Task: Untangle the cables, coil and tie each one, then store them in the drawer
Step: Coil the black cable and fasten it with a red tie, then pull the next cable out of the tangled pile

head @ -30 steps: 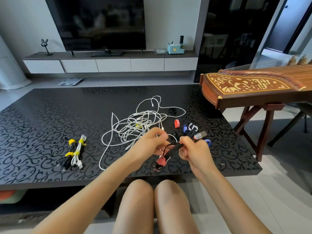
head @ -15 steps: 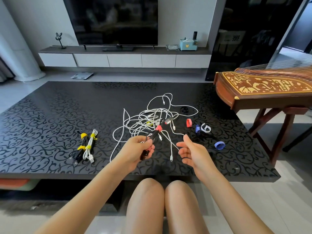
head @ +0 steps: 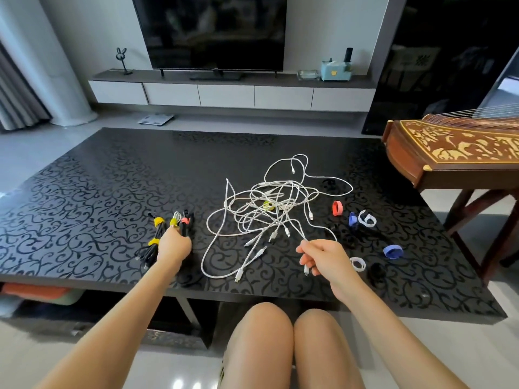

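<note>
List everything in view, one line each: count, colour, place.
table: one, black patterned, nearest the camera
white cables: one tangle, white, table centre
tied bundles: three, two black and one white, left of the tangle
loose ties: at least six, red, blue, white, black, right of the tangle
television: one, black, on the console
console: one, white and grey, far wall
instrument: one, brown, stringed, right of the table
scale: one, white, floor beyond the table
left hand: one, on the tied bundles, grip unclear
right hand: one, pinches a white cable of the tangle
</note>
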Motion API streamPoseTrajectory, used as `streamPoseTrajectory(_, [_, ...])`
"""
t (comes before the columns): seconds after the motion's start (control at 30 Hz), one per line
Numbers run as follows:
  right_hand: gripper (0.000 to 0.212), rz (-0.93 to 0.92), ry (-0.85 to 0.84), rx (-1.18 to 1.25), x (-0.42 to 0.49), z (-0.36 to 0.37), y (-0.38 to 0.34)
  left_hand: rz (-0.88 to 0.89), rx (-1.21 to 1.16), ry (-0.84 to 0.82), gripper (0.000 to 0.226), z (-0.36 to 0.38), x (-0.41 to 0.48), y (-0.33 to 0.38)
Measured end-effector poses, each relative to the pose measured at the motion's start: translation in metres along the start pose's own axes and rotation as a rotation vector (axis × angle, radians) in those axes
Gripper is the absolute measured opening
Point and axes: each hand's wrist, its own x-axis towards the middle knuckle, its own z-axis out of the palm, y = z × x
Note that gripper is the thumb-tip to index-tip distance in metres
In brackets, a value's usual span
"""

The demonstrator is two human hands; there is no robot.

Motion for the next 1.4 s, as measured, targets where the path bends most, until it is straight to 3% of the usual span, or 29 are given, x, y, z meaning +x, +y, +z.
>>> streamPoseTrajectory(0.07, [0.026, -0.014, 0.035, -0.048, 0.007, -0.004, 0.004, -0.02, 0.093, -0.049, 0.005, -0.001, 0.005, 0.002])
streamPoseTrajectory(0.13, [0.025, -0.048, 0.089, -0.153, 0.013, -0.009, 0.009, 0.019, 0.225, 0.005, 0.026, 0.001, 0.007, 0.004])
streamPoseTrajectory(0.2, [0.023, -0.117, 0.143, -0.318, 0.019, -0.012, 0.015, 0.214, 0.299, 0.162, 0.032, 0.006, 0.002, 0.011])
streamPoseTrajectory(0.27, [0.017, -0.189, 0.17, -0.456, 0.024, -0.01, 0.021, 0.426, 0.235, 0.2, 0.024, 0.016, -0.012, 0.024])
streamPoseTrajectory(0.33, [0.01, -0.225, 0.23, -0.571, 0.029, -0.003, 0.023, 0.528, 0.166, 0.115, 0.016, 0.031, -0.028, 0.035])
streamPoseTrajectory(0.37, [0.02, -0.237, 0.273, -0.642, 0.033, 0.001, 0.023, 0.549, 0.164, 0.055, 0.016, 0.039, -0.034, 0.038])
streamPoseTrajectory(0.43, [0.042, -0.242, 0.322, -0.789, 0.044, 0.005, 0.022, 0.585, 0.258, -0.075, 0.025, 0.058, -0.045, 0.043])
streamPoseTrajectory(0.53, [0.043, -0.202, 0.337, -0.917, 0.06, 0.009, 0.017, 0.567, 0.491, -0.25, 0.047, 0.082, -0.053, 0.042])
streamPoseTrajectory(0.67, [0.043, -0.125, 0.428, -1.001, 0.083, -0.001, 0.005, 0.588, 0.621, -0.222, 0.046, 0.1, -0.048, 0.036])
streamPoseTrajectory(0.73, [0.029, -0.081, 0.352, -1.04, 0.091, -0.01, -0.002, 0.625, 0.613, -0.18, 0.035, 0.103, -0.039, 0.034])
streamPoseTrajectory(0.83, [0.023, -0.107, 0.217, -0.818, 0.097, -0.018, -0.023, 0.609, 0.605, -0.14, 0.027, 0.103, -0.02, 0.039])
streamPoseTrajectory(0.97, [0.023, -0.348, 0.291, -0.447, 0.098, -0.025, -0.096, 0.555, 0.609, -0.114, 0.026, 0.101, 0.01, 0.057])
streamPoseTrajectory(1.17, [0.015, -0.645, 0.323, -0.209, 0.094, -0.036, -0.228, 0.536, 0.528, -0.088, 0.026, 0.093, 0.047, 0.092])
streamPoseTrajectory(1.27, [0.021, -0.756, 0.32, -0.098, 0.091, -0.042, -0.289, 0.574, 0.455, -0.076, 0.007, 0.082, 0.06, 0.113])
streamPoseTrajectory(1.4, [0.024, -0.849, 0.256, 0.04, 0.081, -0.045, -0.351, 0.562, 0.401, -0.084, 0.023, 0.07, 0.065, 0.132])
